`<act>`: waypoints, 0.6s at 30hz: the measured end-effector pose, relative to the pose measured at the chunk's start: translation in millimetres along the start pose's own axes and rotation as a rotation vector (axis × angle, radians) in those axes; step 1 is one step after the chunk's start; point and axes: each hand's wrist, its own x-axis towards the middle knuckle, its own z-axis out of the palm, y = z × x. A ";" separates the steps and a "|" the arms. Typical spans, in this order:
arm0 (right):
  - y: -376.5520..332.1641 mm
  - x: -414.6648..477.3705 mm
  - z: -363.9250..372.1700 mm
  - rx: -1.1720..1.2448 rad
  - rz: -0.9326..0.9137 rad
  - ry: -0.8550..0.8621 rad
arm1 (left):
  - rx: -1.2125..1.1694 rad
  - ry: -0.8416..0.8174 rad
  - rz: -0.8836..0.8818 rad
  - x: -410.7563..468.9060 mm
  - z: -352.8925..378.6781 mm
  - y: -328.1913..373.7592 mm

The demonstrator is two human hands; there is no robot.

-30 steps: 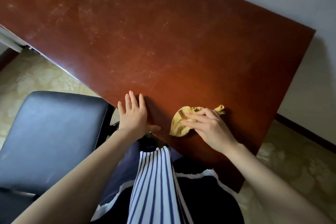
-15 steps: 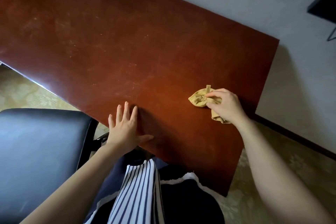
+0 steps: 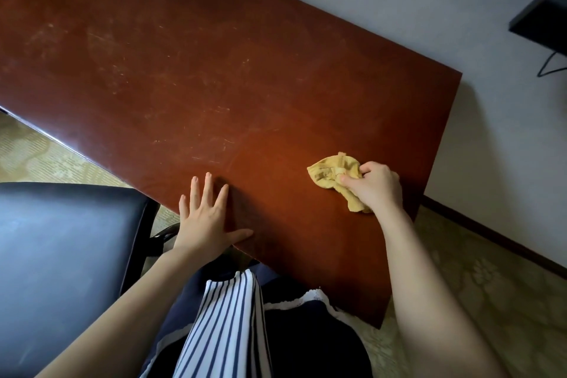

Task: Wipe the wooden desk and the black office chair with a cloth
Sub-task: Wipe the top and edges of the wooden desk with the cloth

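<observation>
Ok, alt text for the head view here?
A person's right grip holds a yellow cloth on the desk near its right end; the left grip lies flat at the near edge. A black chair stands at left.

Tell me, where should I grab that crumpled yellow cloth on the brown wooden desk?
Probably its bunched left end, coming from above on the left. The crumpled yellow cloth lies on the brown wooden desk, and the right hand grips its right part, so only those raised folds are free for your fingers.
</observation>
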 end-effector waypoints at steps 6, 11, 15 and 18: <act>-1.4 -19.4 0.5 -0.080 -0.229 -0.002 | 0.004 0.028 0.043 6.7 -3.2 2.3; -7.1 -17.4 -24.7 0.151 -0.290 -0.071 | -0.006 0.039 0.055 11.8 -6.0 1.5; -20.3 -12.7 -46.7 0.394 -0.283 0.170 | -0.010 0.044 0.067 14.9 -8.6 5.1; -29.9 -6.4 -65.2 0.461 -0.343 0.478 | -0.024 0.067 0.078 17.5 -11.5 6.3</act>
